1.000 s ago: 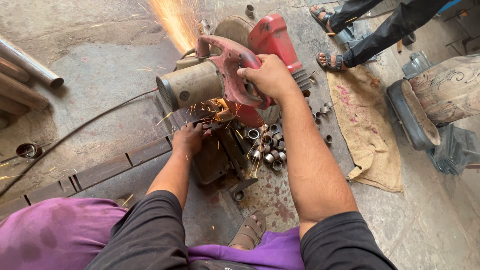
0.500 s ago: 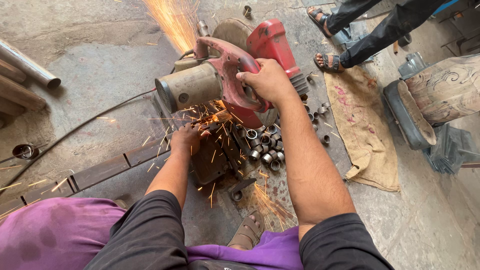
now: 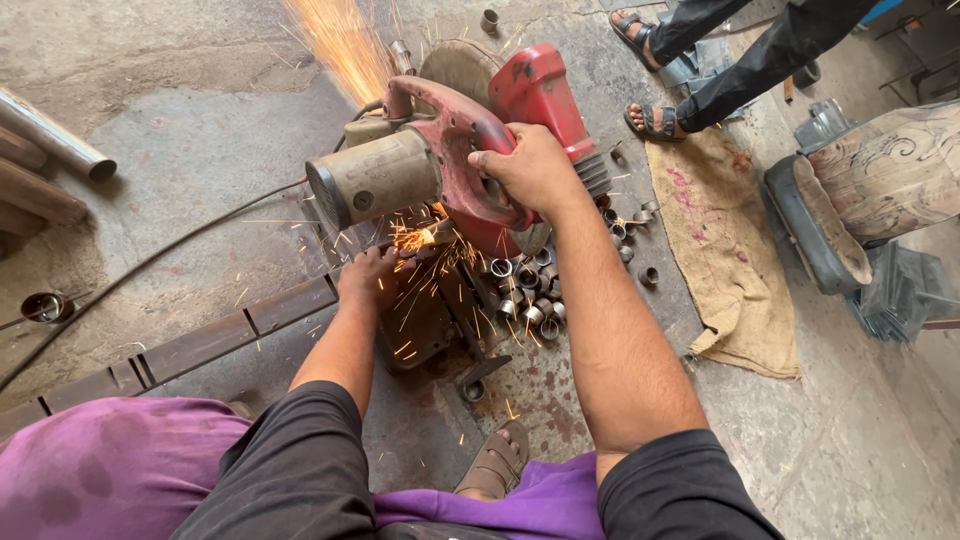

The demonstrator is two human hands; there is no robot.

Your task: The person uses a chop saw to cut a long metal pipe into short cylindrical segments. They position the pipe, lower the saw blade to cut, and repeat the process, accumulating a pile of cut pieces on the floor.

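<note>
A red chop saw (image 3: pixel 470 140) with a grey motor housing stands on the concrete floor, throwing orange sparks up and back. My right hand (image 3: pixel 530 170) grips its red handle. My left hand (image 3: pixel 368 277) rests low at the saw's base, holding a long flat metal bar (image 3: pixel 200 345) against the vise right beside the sparks. Several short cut metal rings (image 3: pixel 525 295) lie piled to the right of the base.
A tan burlap sack (image 3: pixel 715 250) lies on the floor at right. Another person's sandalled feet (image 3: pixel 655 118) stand at the top right. Metal pipes (image 3: pixel 50 140) lie at far left, a black cable (image 3: pixel 150 265) crosses the floor, and a carved wooden piece (image 3: pixel 880 180) sits at right.
The saw and my right hand have held their place. Sparks keep spraying at the cut near my left hand, and the spray below the base has thinned a little.
</note>
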